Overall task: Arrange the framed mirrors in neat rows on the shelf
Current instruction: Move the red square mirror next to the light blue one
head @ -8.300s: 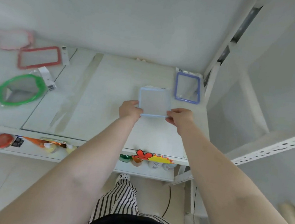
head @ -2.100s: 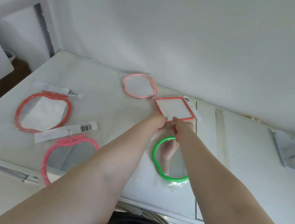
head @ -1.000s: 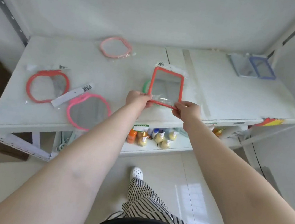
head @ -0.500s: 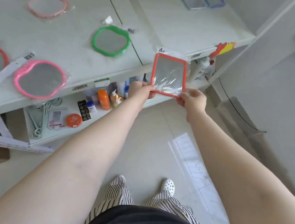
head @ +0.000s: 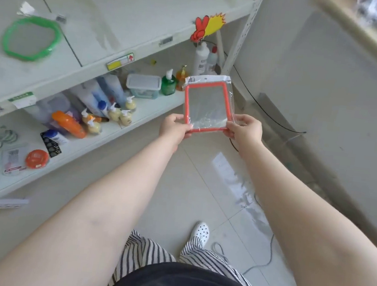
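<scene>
The left hand (head: 174, 128) and the right hand (head: 246, 128) each grasp a lower corner of the red framed mirror (head: 207, 107), held above the floor. A green framed mirror (head: 30, 38) lies on the shelf (head: 132, 12).

a rectangular mirror with an orange-red frame (head: 207, 107), wrapped in clear plastic film with a white header strip at its top, is being held upright in the air off the shelf, gripped at its two lower corners. a rounded mirror with a green frame (head: 30, 38) is lying flat on the upper white shelf (head: 132, 12), well apart from it.
</scene>
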